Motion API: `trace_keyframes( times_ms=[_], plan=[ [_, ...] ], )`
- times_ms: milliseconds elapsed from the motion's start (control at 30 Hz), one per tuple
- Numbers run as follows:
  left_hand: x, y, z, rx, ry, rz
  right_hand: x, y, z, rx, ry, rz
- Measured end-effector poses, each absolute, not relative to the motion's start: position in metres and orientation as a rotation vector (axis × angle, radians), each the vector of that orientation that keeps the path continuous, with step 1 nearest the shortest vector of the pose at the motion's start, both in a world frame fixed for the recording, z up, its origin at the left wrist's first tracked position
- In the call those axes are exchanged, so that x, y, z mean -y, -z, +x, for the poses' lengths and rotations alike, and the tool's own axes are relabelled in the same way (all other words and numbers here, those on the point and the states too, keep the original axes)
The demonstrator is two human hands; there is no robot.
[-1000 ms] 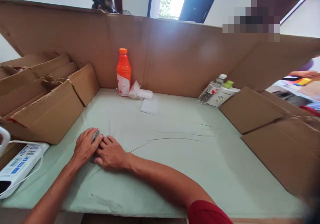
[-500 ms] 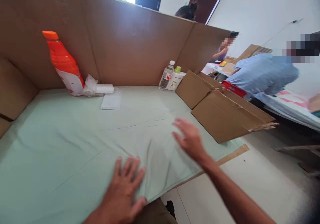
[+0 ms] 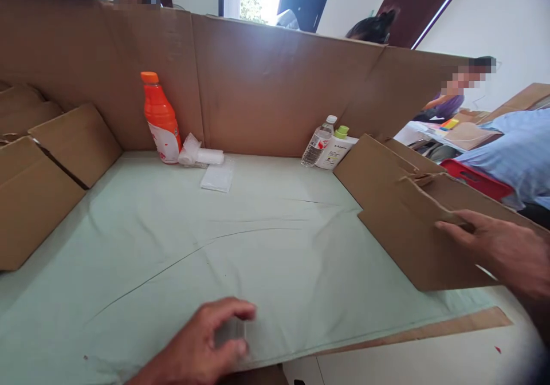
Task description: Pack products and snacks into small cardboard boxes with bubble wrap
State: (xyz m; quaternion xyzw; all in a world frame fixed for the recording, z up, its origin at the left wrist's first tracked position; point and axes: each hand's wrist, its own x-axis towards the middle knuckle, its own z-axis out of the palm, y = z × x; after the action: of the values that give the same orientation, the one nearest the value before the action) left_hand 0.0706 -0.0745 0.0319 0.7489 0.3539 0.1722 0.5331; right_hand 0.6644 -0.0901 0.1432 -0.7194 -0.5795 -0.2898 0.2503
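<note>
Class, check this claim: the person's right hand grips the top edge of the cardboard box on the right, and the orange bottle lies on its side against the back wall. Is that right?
Not quite. In the head view the orange bottle stands upright against the back wall, not on its side. The rest holds: the right hand grips the top edge of the cardboard box on the right.

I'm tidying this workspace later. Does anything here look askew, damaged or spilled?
Nothing is spilled. The pale green cloth lies creased, with long wrinkles across its middle. The cardboard box on the right has a torn, ragged top flap, where the right hand touches it. The orange bottle stands upright.
</note>
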Motion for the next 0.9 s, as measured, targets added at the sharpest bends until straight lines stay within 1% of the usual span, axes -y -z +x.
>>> trace_keyframes(
  times_ms=[67, 167, 233, 333, 400, 467, 500, 567, 600, 667, 733, 767, 833, 900],
  plan=[
    [0.061, -0.033, 0.049, -1.024, -0.527, 1.7, 0.094, -0.14, 0.617, 1.651, 0.862, -2.098],
    [0.052, -0.028, 0.036, -1.178, -0.707, 1.695, 0.096, -0.147, 0.526, 1.875, 0.833, -1.948],
    [0.054, -0.029, 0.037, -1.282, -0.796, 1.697, 0.096, -0.159, 0.463, 2.054, 0.733, -1.707],
    [0.063, -0.037, 0.041, -1.37, -0.869, 1.657, 0.103, -0.182, 0.389, 2.322, 0.365, -1.425],
    [0.068, -0.038, 0.04, -1.369, -0.903, 1.655, 0.112, -0.197, 0.367, 2.349, 0.185, -1.254],
    [0.073, -0.032, 0.032, -1.41, -0.916, 1.669, 0.118, -0.203, 0.367, 2.196, 0.136, -1.2],
    [0.074, -0.027, 0.027, -1.45, -0.914, 1.673, 0.119, -0.202, 0.373, 2.072, 0.13, -1.241],
    [0.077, -0.016, 0.016, -1.542, -0.906, 1.668, 0.115, -0.186, 0.388, 1.81, 0.041, -1.438],
    [0.079, -0.012, 0.012, -1.577, -0.901, 1.66, 0.111, -0.171, 0.394, 1.693, -0.054, -1.547],
    [0.08, -0.007, 0.01, -1.587, -0.893, 1.653, 0.104, -0.134, 0.4, 1.547, -0.327, -1.697],
    [0.078, -0.009, 0.014, -1.554, -0.897, 1.66, 0.101, -0.092, 0.397, 1.494, -0.596, -1.741],
    [0.077, -0.011, 0.018, -1.532, -0.907, 1.664, 0.1, -0.072, 0.393, 1.481, -0.682, -1.747],
    [0.072, -0.017, 0.027, -1.502, -0.944, 1.654, 0.1, -0.039, 0.383, 1.441, -0.758, -1.758],
    [0.064, -0.021, 0.032, -1.503, -0.988, 1.615, 0.097, -0.019, 0.37, 1.394, -0.77, -1.744]
  ],
)
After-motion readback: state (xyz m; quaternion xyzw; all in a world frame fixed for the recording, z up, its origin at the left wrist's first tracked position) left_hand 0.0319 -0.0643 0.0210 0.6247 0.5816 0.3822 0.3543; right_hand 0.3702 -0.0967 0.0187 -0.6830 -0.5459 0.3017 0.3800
